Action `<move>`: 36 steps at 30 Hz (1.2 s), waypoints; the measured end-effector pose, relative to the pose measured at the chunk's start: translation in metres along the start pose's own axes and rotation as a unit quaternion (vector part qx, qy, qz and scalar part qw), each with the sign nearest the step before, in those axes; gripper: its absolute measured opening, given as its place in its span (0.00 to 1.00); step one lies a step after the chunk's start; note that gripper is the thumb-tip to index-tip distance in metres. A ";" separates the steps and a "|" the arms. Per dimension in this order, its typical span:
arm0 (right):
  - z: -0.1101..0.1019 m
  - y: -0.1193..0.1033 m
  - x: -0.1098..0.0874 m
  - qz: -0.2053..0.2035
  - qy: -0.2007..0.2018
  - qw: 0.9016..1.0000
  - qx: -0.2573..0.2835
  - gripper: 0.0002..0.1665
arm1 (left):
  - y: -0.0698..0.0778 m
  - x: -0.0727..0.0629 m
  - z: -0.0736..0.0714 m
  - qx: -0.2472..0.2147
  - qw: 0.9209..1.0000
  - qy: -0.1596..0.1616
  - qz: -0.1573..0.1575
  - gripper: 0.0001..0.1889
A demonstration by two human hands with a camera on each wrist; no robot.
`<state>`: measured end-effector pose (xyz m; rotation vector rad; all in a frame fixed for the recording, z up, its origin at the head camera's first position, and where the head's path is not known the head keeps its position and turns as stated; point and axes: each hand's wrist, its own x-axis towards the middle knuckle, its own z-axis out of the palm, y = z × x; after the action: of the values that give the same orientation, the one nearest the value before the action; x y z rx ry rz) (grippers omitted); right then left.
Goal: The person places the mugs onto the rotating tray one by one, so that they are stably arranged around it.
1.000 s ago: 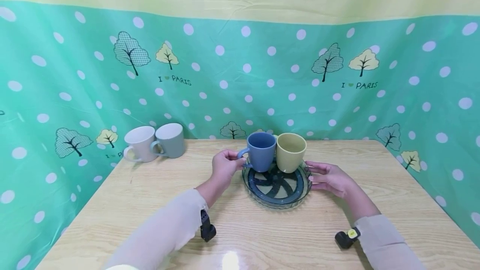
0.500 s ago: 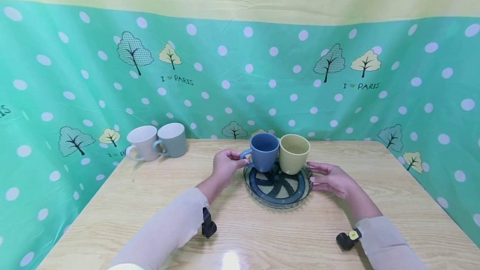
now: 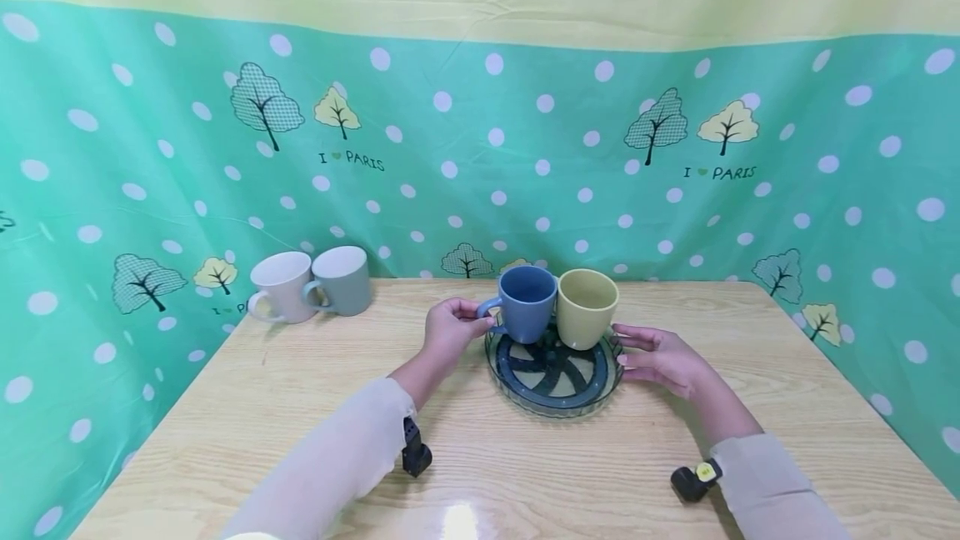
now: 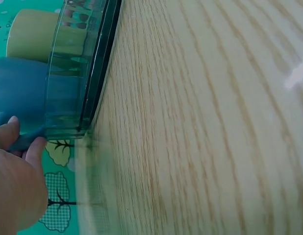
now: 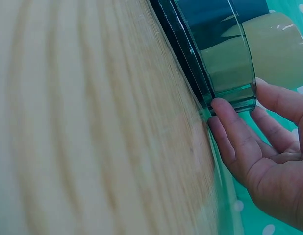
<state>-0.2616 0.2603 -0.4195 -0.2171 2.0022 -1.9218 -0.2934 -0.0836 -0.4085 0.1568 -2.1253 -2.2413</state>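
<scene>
A blue mug [image 3: 528, 305] and a yellow mug [image 3: 587, 309] stand upright side by side at the back of a round, clear, see-through tray [image 3: 558, 411]. Beneath its clear floor shows a dark ring with curved spokes. My left hand [image 3: 453, 330] pinches the blue mug's handle between thumb and fingers, as the left wrist view also shows. On the opposite side, my right hand [image 3: 664, 360] touches the tray's side wall with extended fingers, just below the yellow mug. No handle of the yellow mug can be made out.
A white mug [image 3: 282, 294] and a grey-green mug [image 3: 347, 286] stand close together at the back left of the wooden table [image 3: 570, 482]. A green dotted curtain [image 3: 480, 140] hangs behind and along both sides of the table.
The yellow mug has shifted slightly right and nearer, and the bit of handle seen behind the blue mug is gone from sight. Both hands stay in place.
</scene>
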 end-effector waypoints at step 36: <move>-0.014 -0.007 0.022 -0.013 0.031 0.995 -0.096 0.31 | -0.005 -0.009 -0.037 -0.039 0.998 -0.057 -0.004 0.21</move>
<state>-0.2874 0.2653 -0.4159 -0.2369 2.2366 -1.7705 -0.2805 -0.1187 -0.4154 0.0352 -2.0894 -2.3892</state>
